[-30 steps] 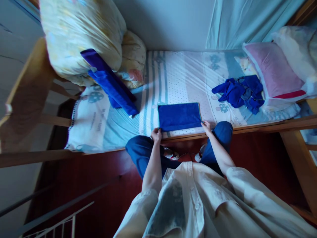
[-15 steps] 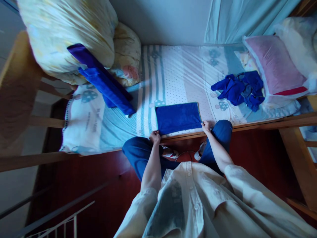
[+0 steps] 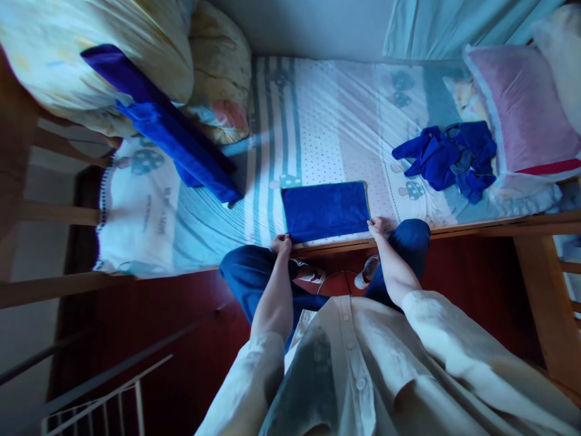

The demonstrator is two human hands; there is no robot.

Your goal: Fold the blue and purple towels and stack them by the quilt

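Blue cloth [image 3: 325,209] lay flat on bed [image 3: 320,142] mid-frame, near corners pinched by fingers of left hand [image 3: 282,244] and right hand [image 3: 378,226].

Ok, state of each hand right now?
Left hand: closed, pinching the flat blue cloth at its near left corner.
Right hand: closed, pinching the same cloth's near right corner.

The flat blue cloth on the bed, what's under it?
The patterned bed sheet shows around the flat blue cloth, whose near corners the left hand and right hand pinch. What's right under it is covered, so I can't tell if anything else is there.
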